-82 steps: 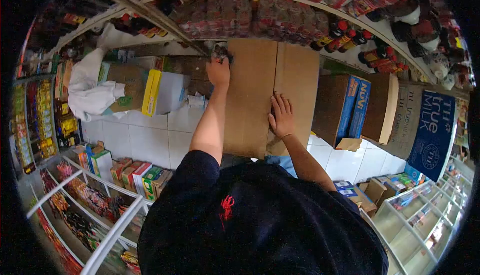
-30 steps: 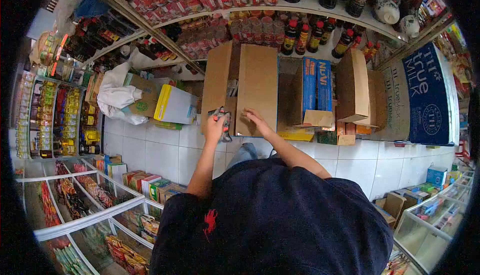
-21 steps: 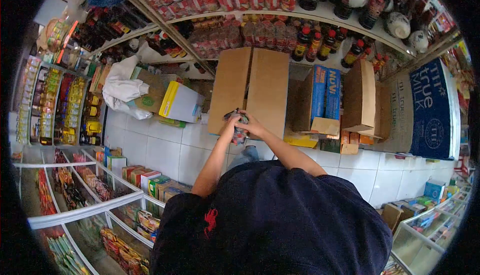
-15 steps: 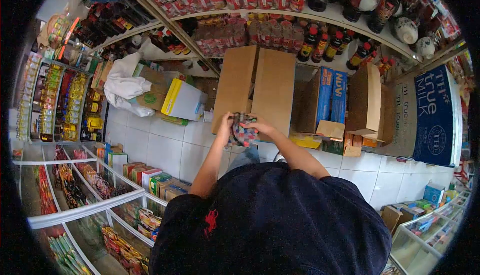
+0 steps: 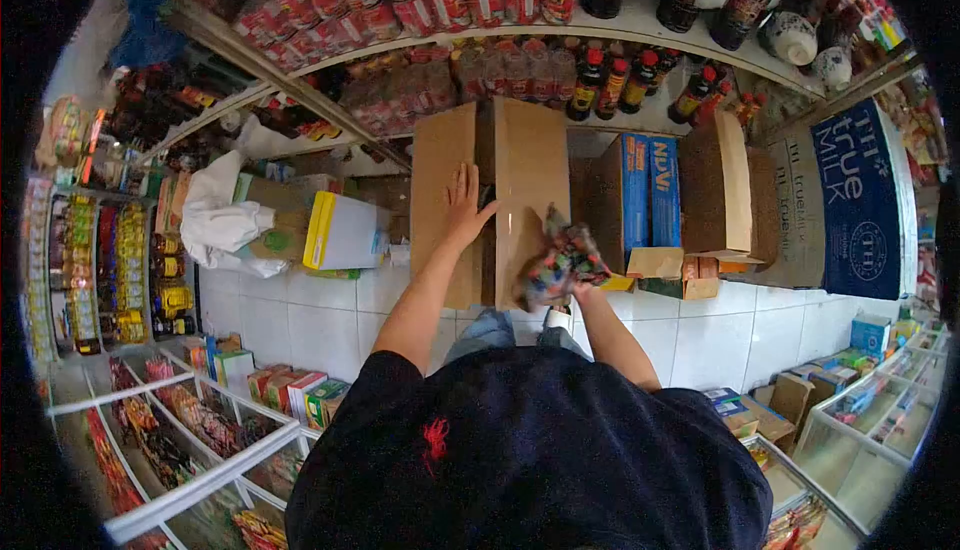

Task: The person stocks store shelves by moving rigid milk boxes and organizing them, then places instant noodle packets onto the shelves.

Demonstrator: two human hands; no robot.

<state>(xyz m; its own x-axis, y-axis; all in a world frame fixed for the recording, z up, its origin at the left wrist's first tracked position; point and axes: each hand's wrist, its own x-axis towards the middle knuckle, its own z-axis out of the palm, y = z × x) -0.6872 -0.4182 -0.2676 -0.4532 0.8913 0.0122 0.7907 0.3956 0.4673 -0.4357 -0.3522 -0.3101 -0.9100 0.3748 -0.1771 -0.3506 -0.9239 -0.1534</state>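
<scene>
A large brown cardboard box (image 5: 532,160) stands in front of me, its two top flaps parted by a narrow dark gap. My left hand (image 5: 465,212) lies on the left flap beside that gap, fingers stretched out and nothing held. In my right hand (image 5: 582,292) is a crumpled cloth (image 5: 562,262) with a dark, red and grey pattern, at the near right corner of the box. The cloth covers most of that hand's fingers.
To the right stand an open carton with blue NUVI packs (image 5: 650,190) and a blue TH true MILK carton (image 5: 862,205). Bottles (image 5: 588,85) line the shelf behind. A yellow-and-white box (image 5: 345,232) is at left, glass cases (image 5: 215,460) nearer.
Both hands were together on the cloth over the box's near edge. My left hand has moved forward onto the left flap; my right has carried the cloth rightward.
</scene>
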